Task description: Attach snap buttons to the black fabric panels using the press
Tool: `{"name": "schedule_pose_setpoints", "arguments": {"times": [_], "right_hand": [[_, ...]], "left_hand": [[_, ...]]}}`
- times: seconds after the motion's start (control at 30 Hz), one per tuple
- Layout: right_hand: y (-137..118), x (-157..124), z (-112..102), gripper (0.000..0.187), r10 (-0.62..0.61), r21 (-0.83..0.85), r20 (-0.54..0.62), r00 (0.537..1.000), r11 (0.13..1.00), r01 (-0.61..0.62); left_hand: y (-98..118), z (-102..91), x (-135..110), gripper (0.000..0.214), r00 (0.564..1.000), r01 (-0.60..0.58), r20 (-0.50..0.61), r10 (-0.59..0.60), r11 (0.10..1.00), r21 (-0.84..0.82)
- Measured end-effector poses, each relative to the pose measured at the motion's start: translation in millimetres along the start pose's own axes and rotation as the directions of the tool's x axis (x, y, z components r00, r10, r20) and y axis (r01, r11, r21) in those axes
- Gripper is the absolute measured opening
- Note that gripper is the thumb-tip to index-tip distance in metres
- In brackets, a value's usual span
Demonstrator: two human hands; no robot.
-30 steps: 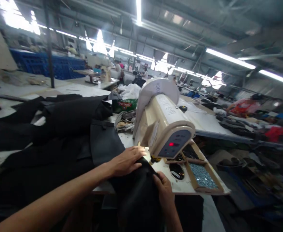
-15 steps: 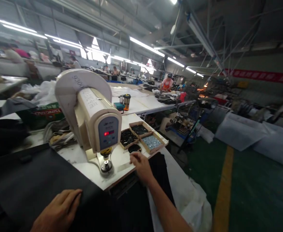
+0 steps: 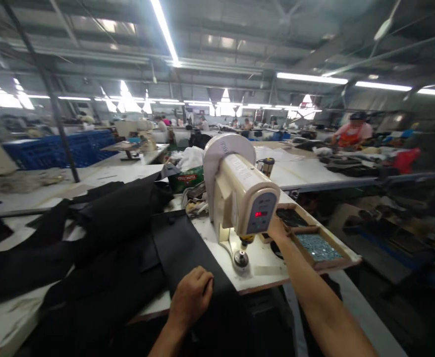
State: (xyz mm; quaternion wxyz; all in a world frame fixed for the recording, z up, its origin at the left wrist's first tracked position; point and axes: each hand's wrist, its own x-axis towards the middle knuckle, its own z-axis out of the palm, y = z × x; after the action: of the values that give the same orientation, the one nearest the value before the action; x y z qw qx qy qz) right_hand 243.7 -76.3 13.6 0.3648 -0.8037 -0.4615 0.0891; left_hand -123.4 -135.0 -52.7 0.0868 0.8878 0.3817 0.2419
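Observation:
My left hand [image 3: 192, 296] is closed on a smooth black sheet [image 3: 188, 248], its fingers curled at the part nearest me. Just beyond stands a cream press machine [image 3: 236, 186] with a lit red display and a round metal die [image 3: 241, 259] under its head. My right hand [image 3: 278, 229] reaches in beside the machine head, among shallow trays of small parts. Its fingers are hidden behind the head, so what they touch cannot be seen. Next to my right forearm lies a cardboard tray [image 3: 332, 264] of small silvery-blue pieces. Behind it is a tray [image 3: 305, 213] of dark pieces.
Heaps of black material [image 3: 117, 218] cover the table on the left. A green box [image 3: 185, 181] with white plastic stands behind the machine. A dark jug [image 3: 267, 166] is on the long white table. Farther back, a person in an orange apron [image 3: 349, 138] works.
The view has swung left, so the machine now appears farther right. My right hand has moved from the front of the trays to in among them, behind the machine head. My left hand stays on the sheet.

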Motion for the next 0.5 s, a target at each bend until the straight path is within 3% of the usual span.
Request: {"name": "schedule_pose_setpoints", "arguments": {"times": [0.13,0.27,0.43,0.5], "right_hand": [[11.3,7.5,-3.3,0.016,0.104,0.244,-0.046,0.994,0.966,-0.09],[17.3,-5.7,-4.9,0.033,0.17,0.502,-0.065,0.983,0.857,-0.115],[18.4,-85.6,19.6,0.041,0.096,0.702,0.071,0.993,0.702,-0.119],[16.9,-121.3,31.6,0.042,0.059,0.792,0.18,0.982,0.584,-0.18]], "left_hand": [[1.3,-1.9,-0.7,0.019,1.0,0.004,0.021,-0.005,1.0,0.021],[0.2,1.6,-0.5,0.02,0.999,-0.02,0.028,0.019,1.0,0.024],[-4.2,7.0,1.1,0.02,0.999,-0.039,0.022,0.038,0.997,0.066],[-5.9,8.5,0.2,0.02,0.999,-0.047,0.021,0.045,0.996,0.08]]}}
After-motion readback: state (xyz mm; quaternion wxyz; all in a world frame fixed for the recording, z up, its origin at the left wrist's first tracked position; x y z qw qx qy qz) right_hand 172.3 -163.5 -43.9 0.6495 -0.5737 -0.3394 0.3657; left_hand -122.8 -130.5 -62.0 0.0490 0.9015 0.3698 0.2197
